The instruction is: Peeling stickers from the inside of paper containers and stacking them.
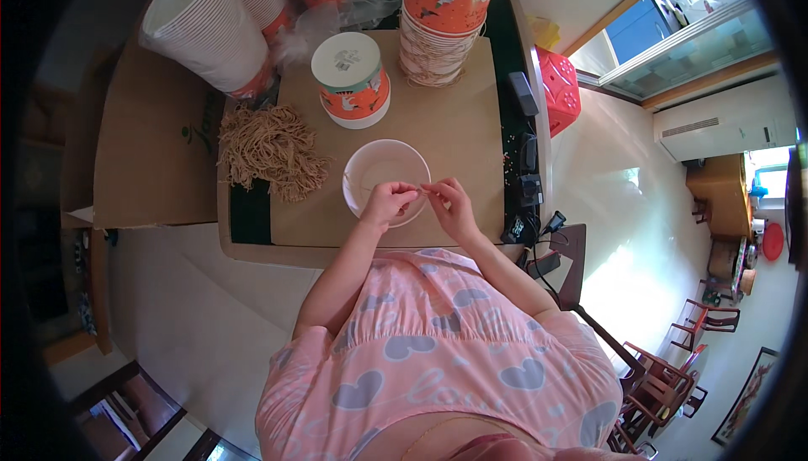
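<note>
left hand [390, 203] and right hand [451, 208] angle inward, pinching something too small to tell, one tub [383, 163] beneath.

Wears a pale pink top [480, 377] printed with large grey hearts [362, 391] and pale looping script, gathered along a seam across the chest. Has short, loose sleeves [299, 360] in matching pink.
</note>
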Motion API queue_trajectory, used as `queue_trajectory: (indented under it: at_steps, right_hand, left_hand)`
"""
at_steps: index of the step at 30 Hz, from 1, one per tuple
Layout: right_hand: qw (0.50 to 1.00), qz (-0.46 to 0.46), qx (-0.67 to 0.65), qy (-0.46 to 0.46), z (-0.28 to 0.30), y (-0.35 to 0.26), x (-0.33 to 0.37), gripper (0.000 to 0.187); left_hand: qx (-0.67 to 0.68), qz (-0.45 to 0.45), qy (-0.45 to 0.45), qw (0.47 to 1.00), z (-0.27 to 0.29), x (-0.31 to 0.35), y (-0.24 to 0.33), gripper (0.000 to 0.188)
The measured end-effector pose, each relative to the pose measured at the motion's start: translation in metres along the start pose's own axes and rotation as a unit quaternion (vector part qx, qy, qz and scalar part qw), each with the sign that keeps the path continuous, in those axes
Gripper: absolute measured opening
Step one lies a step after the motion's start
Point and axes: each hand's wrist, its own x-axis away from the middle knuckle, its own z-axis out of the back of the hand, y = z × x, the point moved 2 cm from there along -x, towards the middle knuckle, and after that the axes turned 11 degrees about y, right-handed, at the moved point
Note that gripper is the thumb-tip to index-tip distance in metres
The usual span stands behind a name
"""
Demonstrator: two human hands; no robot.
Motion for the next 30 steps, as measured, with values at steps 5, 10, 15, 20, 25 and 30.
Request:
queue_trajectory:
  at_steps: [5,10,15,20,25,30]
  right_hand:
    - [0.998,-0.018,0.025,-0.061,-0.002,0.01,-0.006,0.013]
    - [0.996,-0.047,0.025,-0.074,-0.003,0.006,-0.01,0.008]
    - [0.997,-0.04,0.032,-0.063,-0.003,0.003,-0.012,0.007]
    - [0.996,-0.039,0.044,-0.066,-0.003,-0.003,-0.014,0.006]
    - [0.995,0.007,0.085,-0.06,-0.003,-0.005,-0.015,0.005]
    - [0.992,0.035,0.107,-0.057,-0.001,-0.01,-0.016,0.005]
  left_hand:
    - [0.007,-0.002,-0.006,1.0,0.0,0.003,0.002,0.007]
    - [0.014,-0.013,0.002,1.0,0.001,0.005,0.006,0.008]
    - [0.009,-0.036,0.002,0.999,0.002,0.006,0.008,0.01]
    - [-0.087,-0.16,0.042,0.982,-0.002,0.008,0.01,0.011]
    - [-0.101,-0.207,0.043,0.972,-0.001,0.003,0.003,0.011]
    - [-0.072,-0.172,0.048,0.981,-0.004,0.01,0.015,0.013]
